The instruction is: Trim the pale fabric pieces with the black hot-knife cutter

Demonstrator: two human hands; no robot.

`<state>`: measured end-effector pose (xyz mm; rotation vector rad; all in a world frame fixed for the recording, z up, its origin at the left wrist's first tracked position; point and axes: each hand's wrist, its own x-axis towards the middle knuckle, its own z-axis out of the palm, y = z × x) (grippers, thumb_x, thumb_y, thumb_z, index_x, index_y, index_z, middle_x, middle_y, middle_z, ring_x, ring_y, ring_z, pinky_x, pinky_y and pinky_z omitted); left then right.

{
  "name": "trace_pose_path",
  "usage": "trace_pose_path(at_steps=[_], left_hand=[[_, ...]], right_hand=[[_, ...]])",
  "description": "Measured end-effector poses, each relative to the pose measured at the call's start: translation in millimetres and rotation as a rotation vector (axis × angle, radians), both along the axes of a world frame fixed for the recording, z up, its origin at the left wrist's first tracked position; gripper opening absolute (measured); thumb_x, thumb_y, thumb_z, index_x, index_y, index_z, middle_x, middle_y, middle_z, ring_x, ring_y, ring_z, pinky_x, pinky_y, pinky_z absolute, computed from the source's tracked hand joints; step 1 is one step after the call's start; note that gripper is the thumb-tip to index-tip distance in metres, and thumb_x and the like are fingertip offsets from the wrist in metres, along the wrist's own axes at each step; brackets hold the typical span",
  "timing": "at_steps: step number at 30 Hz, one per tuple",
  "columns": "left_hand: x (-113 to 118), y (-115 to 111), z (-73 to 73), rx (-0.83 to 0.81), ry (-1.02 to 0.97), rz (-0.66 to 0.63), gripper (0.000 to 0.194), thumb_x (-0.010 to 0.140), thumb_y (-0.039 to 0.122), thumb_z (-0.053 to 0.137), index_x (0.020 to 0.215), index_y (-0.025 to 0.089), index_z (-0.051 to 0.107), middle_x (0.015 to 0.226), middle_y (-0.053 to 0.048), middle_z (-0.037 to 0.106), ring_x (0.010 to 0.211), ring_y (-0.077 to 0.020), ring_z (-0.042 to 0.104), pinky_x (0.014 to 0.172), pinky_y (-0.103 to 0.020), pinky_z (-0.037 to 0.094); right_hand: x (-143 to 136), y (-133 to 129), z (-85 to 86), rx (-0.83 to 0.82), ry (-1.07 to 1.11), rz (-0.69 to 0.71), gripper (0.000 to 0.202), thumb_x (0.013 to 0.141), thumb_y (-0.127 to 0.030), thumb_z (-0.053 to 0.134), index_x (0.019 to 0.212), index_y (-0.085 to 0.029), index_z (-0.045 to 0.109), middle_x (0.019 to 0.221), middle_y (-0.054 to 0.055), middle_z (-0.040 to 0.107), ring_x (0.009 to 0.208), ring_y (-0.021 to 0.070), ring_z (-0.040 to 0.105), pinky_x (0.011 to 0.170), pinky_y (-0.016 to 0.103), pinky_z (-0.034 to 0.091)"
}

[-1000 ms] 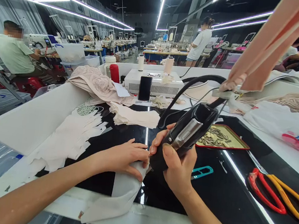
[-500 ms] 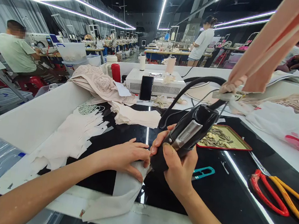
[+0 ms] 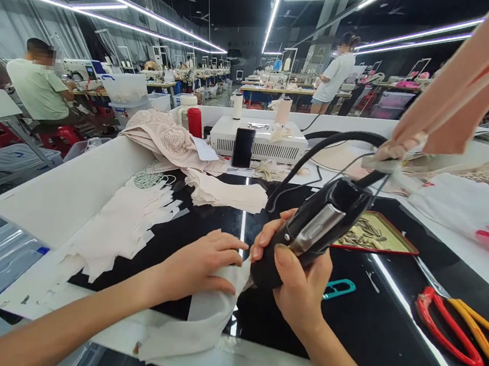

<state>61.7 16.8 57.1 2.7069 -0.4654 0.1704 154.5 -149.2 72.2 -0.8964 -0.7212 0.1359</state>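
A black corded handheld tool [image 3: 309,232] with a metal plate is wrapped by the fingers of my right hand [image 3: 304,279]. Its lower end meets the edge of a thin white fabric piece [image 3: 210,315], which hangs over the table's front edge. My left hand [image 3: 206,261] lies on that fabric, palm down, with its fingers apart, just left of the tool. Behind my hands is a stack of pale strips [image 3: 225,192]. To the left spreads a pile of pale cut pieces [image 3: 119,221].
Right of the tool are a teal snipper [image 3: 339,289], a tray of seeds [image 3: 392,234] and red-and-orange-handled scissors [image 3: 445,320]. A phone [image 3: 243,148] leans on a white box [image 3: 287,144]. Pink fabric [image 3: 465,85] hangs at upper right. Two people are farther back.
The view has shifted slightly, moving most things right in the picture. The tool is tilted a little more to the right. My left hand's fingers are slightly farther from the tool.
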Motion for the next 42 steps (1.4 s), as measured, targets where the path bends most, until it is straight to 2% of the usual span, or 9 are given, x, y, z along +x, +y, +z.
trace_pose_path(at_steps=[3,5,9,15,18,23,29,35,42], left_hand=[[-27.5,-14.9,-8.4,0.107,-0.103,0.204,0.01,0.1,0.024,0.072,0.105,0.018,0.066,0.108,-0.005,0.07,0.097,-0.0218,0.067,0.088,-0.036,0.057],[-41.6,-23.6,-17.5,0.207,-0.086,0.2,0.003,0.104,0.019,0.064,0.101,0.018,0.065,0.098,-0.004,0.068,0.089,-0.0222,0.066,0.081,-0.037,0.058],[-53.0,-26.2,-25.7,0.295,-0.077,0.175,0.02,0.099,0.001,0.053,0.107,0.015,0.065,0.107,-0.008,0.07,0.097,-0.0241,0.069,0.087,-0.038,0.061],[-48.5,1.3,-16.4,0.129,-0.133,-0.023,0.035,0.101,-0.004,0.048,0.121,0.018,0.066,0.127,-0.006,0.073,0.121,-0.0216,0.068,0.112,-0.038,0.053],[-42.5,11.1,-16.9,0.075,-0.15,-0.033,0.039,0.098,-0.006,0.045,0.12,0.017,0.068,0.129,-0.008,0.073,0.123,-0.0217,0.069,0.108,-0.036,0.057],[-25.0,8.9,-17.8,0.046,-0.134,0.061,0.037,0.098,-0.004,0.046,0.121,0.016,0.069,0.124,-0.008,0.073,0.115,-0.0191,0.071,0.1,-0.031,0.06],[-7.7,7.2,-32.0,0.095,-0.127,0.059,0.03,0.102,0.001,0.046,0.115,0.015,0.069,0.12,-0.01,0.071,0.111,-0.0213,0.07,0.098,-0.034,0.061],[-14.8,12.2,-35.6,0.047,-0.153,0.053,0.021,0.108,0.013,0.049,0.112,0.015,0.069,0.116,-0.009,0.071,0.11,-0.0216,0.069,0.099,-0.034,0.06],[-22.1,11.0,-37.5,0.024,-0.186,0.035,0.024,0.108,0.011,0.049,0.122,0.014,0.069,0.122,-0.01,0.072,0.114,-0.0206,0.069,0.101,-0.033,0.061]], right_hand=[[2.4,-2.8,3.1,-0.009,-0.008,-0.017,0.033,0.088,-0.036,0.079,0.112,-0.027,0.058,0.08,-0.004,0.067,0.058,0.0137,0.063,0.055,0.03,0.055],[4.7,-3.1,3.8,-0.025,-0.004,-0.027,0.034,0.088,-0.037,0.079,0.112,-0.027,0.058,0.079,-0.004,0.067,0.058,0.0139,0.063,0.055,0.03,0.055],[9.0,-1.7,4.9,-0.031,-0.001,-0.024,0.033,0.088,-0.039,0.079,0.112,-0.028,0.059,0.08,-0.004,0.066,0.059,0.0143,0.063,0.057,0.031,0.055],[8.5,-2.1,6.7,-0.023,-0.003,-0.008,0.036,0.088,-0.041,0.08,0.114,-0.028,0.06,0.08,-0.004,0.066,0.059,0.0144,0.062,0.056,0.03,0.055],[6.8,-3.0,4.9,-0.034,-0.003,0.001,0.033,0.088,-0.04,0.08,0.112,-0.028,0.06,0.078,-0.004,0.066,0.059,0.0141,0.062,0.056,0.03,0.054],[6.9,-5.7,2.6,-0.041,-0.015,0.012,0.032,0.088,-0.038,0.08,0.112,-0.028,0.06,0.079,-0.003,0.066,0.06,0.014,0.062,0.057,0.029,0.055],[6.8,-18.5,0.1,-0.069,-0.033,0.003,0.031,0.09,-0.04,0.079,0.112,-0.029,0.061,0.079,-0.002,0.066,0.06,0.0154,0.064,0.057,0.03,0.056],[4.4,-30.9,-0.7,-0.077,-0.035,-0.01,0.032,0.089,-0.042,0.08,0.113,-0.029,0.063,0.077,-0.001,0.065,0.059,0.017,0.063,0.054,0.032,0.057],[6.9,-23.9,10.4,-0.072,0.007,-0.016,0.036,0.083,-0.044,0.085,0.108,-0.027,0.065,0.072,-0.002,0.065,0.055,0.0163,0.061,0.05,0.031,0.056]])
